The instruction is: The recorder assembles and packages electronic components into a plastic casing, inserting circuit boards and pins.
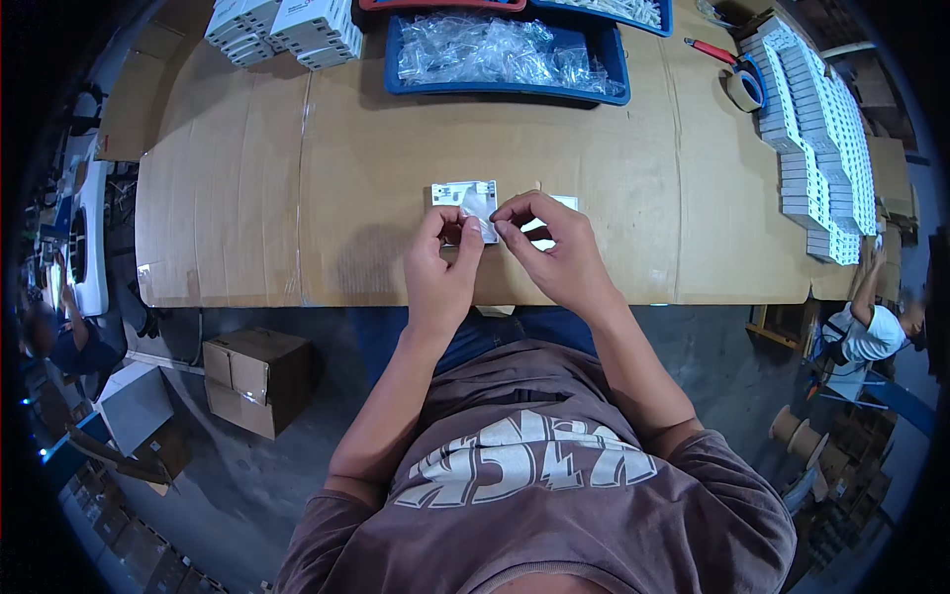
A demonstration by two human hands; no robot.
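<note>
Near the table's front edge lies a white, flat plastic piece (447, 192) with small fittings along its far side. Over it is a small clear plastic bag (479, 204), pinched between the thumb and fingers of my left hand (441, 267). My right hand (560, 252) is closed in a pinch beside the bag's right edge; whatever its fingertips hold is too small to make out. Partly hidden under my right hand, another flat white piece (567, 202) lies on the cardboard.
Cardboard (228, 218) covers the table. At the back stand a blue bin (505, 91) of clear plastic bags, other bins, and stacked white boxes (315, 30). To the right are tape (742, 91), a red-handled tool (711, 50) and long white stacks (813, 129). People work at both sides.
</note>
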